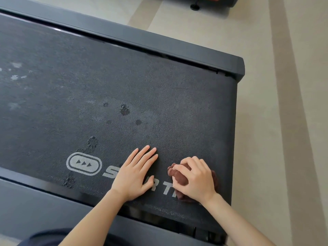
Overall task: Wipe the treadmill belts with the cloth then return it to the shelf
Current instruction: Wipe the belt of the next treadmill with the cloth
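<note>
A dark textured treadmill belt [124,82] fills most of the view, with dark wet-looking spots and pale smudges on it and a white logo near its front edge. My right hand [196,178] grips a bunched dark brown cloth [179,176] and holds it down on the belt near the belt's right end. My left hand [136,172] lies flat on the belt just left of the cloth, fingers straight and together, covering part of the logo lettering.
Black side rails [159,39] run along the far and near sides of the belt. Beige floor with darker stripes [276,121] lies to the right. A foot of another dark and red machine [195,6] stands at the top.
</note>
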Available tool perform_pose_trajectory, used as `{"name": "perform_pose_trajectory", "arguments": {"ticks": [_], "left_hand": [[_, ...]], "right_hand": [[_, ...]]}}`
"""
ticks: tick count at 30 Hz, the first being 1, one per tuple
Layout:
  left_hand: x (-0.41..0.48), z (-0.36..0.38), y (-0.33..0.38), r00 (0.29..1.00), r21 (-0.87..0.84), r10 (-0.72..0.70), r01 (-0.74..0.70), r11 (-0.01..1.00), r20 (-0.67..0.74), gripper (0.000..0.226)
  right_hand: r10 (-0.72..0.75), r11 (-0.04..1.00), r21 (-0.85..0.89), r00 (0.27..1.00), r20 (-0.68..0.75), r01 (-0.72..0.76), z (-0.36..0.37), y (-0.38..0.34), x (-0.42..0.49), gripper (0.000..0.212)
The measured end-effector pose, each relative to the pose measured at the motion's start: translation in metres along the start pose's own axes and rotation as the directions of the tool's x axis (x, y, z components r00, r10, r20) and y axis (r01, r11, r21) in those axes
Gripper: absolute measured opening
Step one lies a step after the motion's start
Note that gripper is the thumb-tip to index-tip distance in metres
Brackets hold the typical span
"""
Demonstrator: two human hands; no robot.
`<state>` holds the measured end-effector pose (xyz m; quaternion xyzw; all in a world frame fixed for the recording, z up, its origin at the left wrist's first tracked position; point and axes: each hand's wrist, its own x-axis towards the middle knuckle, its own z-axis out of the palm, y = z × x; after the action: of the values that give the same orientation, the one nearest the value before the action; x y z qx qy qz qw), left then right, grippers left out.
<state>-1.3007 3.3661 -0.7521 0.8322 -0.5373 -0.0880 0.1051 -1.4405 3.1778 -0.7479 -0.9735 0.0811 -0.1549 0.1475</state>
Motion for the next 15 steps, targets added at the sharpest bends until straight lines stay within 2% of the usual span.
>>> {"name": "perform_pose_trajectory", "arguments": {"ticks": [7, 9, 12, 15], "left_hand": [[0.000, 0.005, -0.004, 1.000, -0.012, 0.011, -0.011, 1.000, -0.025, 0.062], [-0.001, 0.005, -0.003, 1.000, -0.014, 0.005, -0.006, 1.000, -0.026, 0.061], [-0.002, 0.003, -0.002, 1.000, -0.016, 0.010, -0.010, 1.000, -0.028, 0.060], [-0.003, 0.003, -0.003, 0.999, -0.019, 0.015, -0.016, 1.000, -0.033, 0.060]], "right_hand": [[0.016, 1.000, 0.005, 0.999, -0.032, -0.016, 0.006, 0.006, 0.005, 0.020], [0.152, 0.988, -0.028, 0.985, -0.080, -0.154, 0.003, 0.021, 0.024, 0.023], [0.412, 0.902, -0.069, 0.897, -0.158, -0.427, -0.010, 0.052, 0.055, 0.028], [0.455, 0.878, -0.106, 0.882, -0.123, -0.467, -0.017, 0.056, 0.047, 0.031]]}}
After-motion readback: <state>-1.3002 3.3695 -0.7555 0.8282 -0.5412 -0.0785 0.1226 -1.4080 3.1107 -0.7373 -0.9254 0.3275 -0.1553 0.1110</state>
